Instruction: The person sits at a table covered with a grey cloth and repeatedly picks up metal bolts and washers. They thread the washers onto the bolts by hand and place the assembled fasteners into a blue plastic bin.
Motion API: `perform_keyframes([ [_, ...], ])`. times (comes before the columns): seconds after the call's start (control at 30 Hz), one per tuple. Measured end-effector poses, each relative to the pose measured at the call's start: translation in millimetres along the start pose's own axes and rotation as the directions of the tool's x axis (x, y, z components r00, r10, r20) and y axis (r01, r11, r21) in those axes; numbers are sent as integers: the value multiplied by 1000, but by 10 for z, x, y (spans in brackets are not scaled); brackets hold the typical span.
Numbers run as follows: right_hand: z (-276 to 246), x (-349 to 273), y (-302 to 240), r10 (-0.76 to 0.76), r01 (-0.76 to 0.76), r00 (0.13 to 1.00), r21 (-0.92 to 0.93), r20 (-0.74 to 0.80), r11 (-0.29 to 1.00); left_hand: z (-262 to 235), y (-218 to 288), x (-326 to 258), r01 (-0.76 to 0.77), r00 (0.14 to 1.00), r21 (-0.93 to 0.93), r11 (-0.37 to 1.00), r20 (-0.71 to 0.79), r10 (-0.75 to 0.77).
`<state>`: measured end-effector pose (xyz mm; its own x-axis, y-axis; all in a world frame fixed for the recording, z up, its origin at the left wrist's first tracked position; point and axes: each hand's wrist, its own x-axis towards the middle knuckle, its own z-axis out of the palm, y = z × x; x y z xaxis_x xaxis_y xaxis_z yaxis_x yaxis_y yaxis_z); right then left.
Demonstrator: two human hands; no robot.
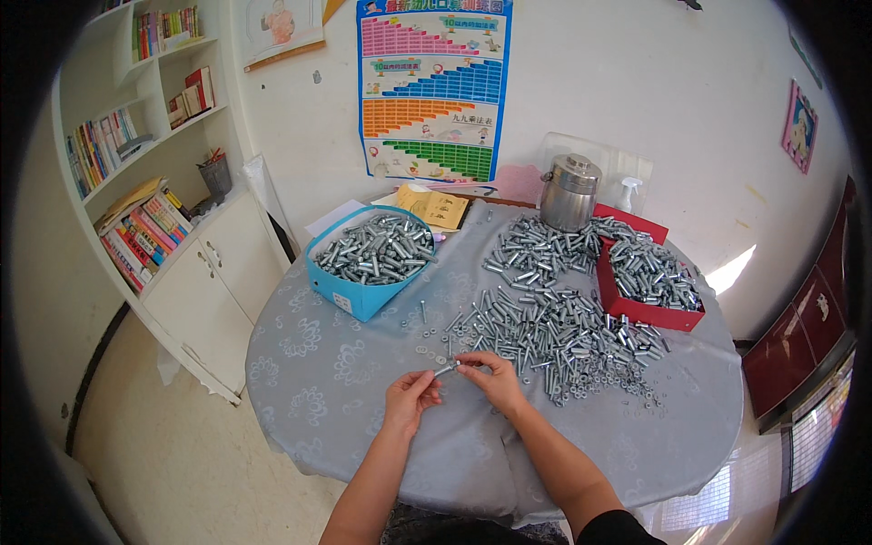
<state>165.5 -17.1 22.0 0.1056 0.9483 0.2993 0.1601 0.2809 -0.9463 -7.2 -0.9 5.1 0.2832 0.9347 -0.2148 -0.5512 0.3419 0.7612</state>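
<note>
Both hands meet over the near middle of a round table with a pale blue patterned cloth. My left hand and my right hand together pinch one silver bolt, each at one end. Just beyond my fingers lie a few loose washers and a large spread of silver bolts with small nuts at its near edge.
A blue box full of bolts stands at the left back, a red box of bolts at the right. A metal canister and a spray bottle stand by the wall. White bookshelves and cabinets stand to the left.
</note>
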Motion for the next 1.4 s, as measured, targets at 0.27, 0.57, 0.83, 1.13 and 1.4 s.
perform_keyframes([
  [0.27, -55, 5, 62, 266, -254, 959, -121, 94, 960, 65, -34, -32, -72, 997, 97, 993, 47, 67],
  [0.57, -41, -3, 143, 211, -212, 968, -7, 137, 977, -16, -57, 27, -90, 995, -9, 996, -31, 90],
  [0.83, -54, -3, 188, 140, -143, 977, 2, 160, 990, 1, -40, 17, -91, 994, -4, 996, -62, 91],
  [1.13, 9, 2, 52, 67, -85, 992, 167, 109, 982, -13, -60, 31, -103, 993, 20, 994, -58, 104],
  [1.4, -11, -5, 211, 101, -136, 975, 171, 198, 976, 22, -55, 20, -106, 993, 30, 994, -55, 107],
])
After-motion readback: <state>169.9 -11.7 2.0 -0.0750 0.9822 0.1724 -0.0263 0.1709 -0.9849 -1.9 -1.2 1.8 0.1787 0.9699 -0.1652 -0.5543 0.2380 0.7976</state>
